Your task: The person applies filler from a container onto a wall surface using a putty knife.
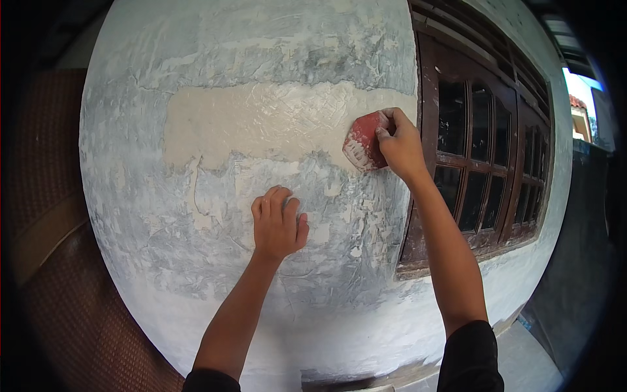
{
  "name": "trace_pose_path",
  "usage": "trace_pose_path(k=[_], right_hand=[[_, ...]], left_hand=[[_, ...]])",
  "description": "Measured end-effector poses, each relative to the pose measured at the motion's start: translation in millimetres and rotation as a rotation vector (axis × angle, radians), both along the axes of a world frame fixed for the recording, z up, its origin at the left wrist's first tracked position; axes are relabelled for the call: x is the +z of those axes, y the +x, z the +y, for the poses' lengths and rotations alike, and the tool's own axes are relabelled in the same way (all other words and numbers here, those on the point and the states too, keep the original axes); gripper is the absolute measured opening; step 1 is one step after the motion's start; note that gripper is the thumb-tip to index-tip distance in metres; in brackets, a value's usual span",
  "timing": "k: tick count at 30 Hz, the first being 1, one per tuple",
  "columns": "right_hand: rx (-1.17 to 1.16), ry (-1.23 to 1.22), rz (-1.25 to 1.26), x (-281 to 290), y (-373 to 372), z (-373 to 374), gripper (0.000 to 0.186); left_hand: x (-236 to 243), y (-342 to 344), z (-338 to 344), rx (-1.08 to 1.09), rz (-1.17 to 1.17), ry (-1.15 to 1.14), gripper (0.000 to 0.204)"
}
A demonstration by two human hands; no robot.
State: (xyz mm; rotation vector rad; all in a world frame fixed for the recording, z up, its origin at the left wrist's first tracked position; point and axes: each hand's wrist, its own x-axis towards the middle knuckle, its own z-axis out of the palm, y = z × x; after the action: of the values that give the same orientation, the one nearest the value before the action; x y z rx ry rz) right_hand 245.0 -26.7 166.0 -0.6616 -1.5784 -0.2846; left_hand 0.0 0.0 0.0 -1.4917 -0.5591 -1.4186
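My right hand (403, 149) grips a red putty scraper (364, 139) between thumb and fingers. Pale filler is smeared over the scraper's lower left part. The tool lies against the right end of a wide cream-coloured band of filler (245, 121), close to the window frame. Lower down and further left, my left hand (279, 225) is at the grey-white wall (176, 242), holding nothing. Its fingers are a little bent and apart, and it sits below the filler band. Whether its fingertips press on the wall is hard to make out.
A brown wooden window (480, 166) with small glass panes takes up the right side, its frame close to my right forearm. At the left hangs a brown woven panel (78, 313). A pale ledge (526, 359) shows at the lower right.
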Motion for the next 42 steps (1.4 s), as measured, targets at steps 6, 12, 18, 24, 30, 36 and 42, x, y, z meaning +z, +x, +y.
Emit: trace_pose_path(k=[6,12,18,24,30,36,42], right_hand=[[0.086,0.067,0.191,1.8,7.0,0.9,0.025],[-0.057,0.092,0.269,2.9,6.6,7.7,0.025],[-0.032,0.053,0.16,-9.8,-18.5,1.0,0.026],[-0.025,0.046,0.335,1.7,0.7,2.4,0.027],[-0.152,0.035,0.206,-0.4,-5.4,1.7,0.028],[-0.047,0.042,0.191,-6.4,-11.3,1.4,0.027],[0.052,0.012,0.41,0.8,22.4,12.8,0.028]], left_hand=[[9.5,6.4,7.2,-0.01,-0.003,0.017,0.037],[5.2,3.3,3.9,0.002,-0.006,0.0,0.037],[2.3,0.7,2.3,-0.01,0.007,-0.019,0.037],[1.8,1.0,1.4,-0.008,0.015,-0.02,0.038],[2.6,-0.5,-0.5,-0.002,0.015,-0.018,0.037],[2.0,-1.9,1.2,-0.009,0.015,-0.002,0.038],[3.2,2.5,2.5,-0.01,0.011,-0.011,0.037]])
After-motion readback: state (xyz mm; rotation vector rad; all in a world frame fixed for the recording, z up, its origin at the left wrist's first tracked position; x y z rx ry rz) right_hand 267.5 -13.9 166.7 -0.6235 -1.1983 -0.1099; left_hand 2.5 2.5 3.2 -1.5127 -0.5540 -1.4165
